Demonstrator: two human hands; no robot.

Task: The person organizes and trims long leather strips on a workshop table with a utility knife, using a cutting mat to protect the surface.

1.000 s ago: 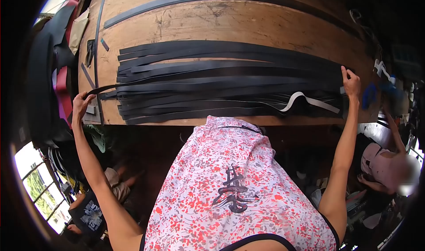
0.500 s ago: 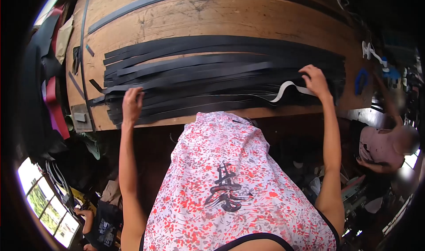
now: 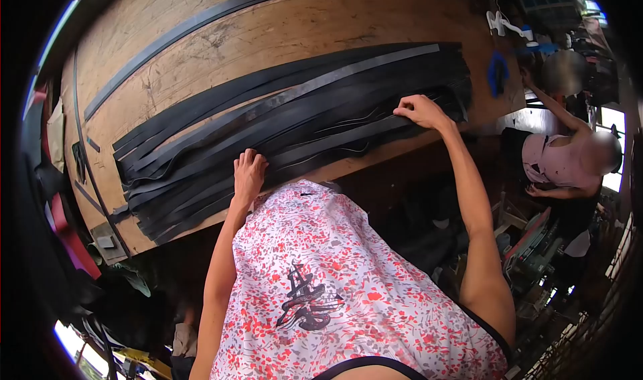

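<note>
Long black strips (image 3: 281, 125) lie side by side in a wide bundle across the wooden table. My left hand (image 3: 250, 172) rests on the near edge of the bundle, its fingers curled down and close together; whether a strip is between them is hidden. Farther right, my right hand (image 3: 422, 111) pinches the end of a black strip (image 3: 362, 133) between thumb and fingers. A greyer strip (image 3: 375, 62) lies diagonally over the far side of the bundle.
A long curved strip (image 3: 201, 20) lies along the far part of the wooden table (image 3: 201, 65). A blue loop (image 3: 497, 73) and a white clip-like object (image 3: 495, 24) are at the right end. Another person (image 3: 562, 159) is at the right. Red material (image 3: 67, 236) hangs at left.
The view has turned and shifted. My left hand has moved right along the bundle, and my right hand has closed on a strip. The white curled strip underside no longer shows.
</note>
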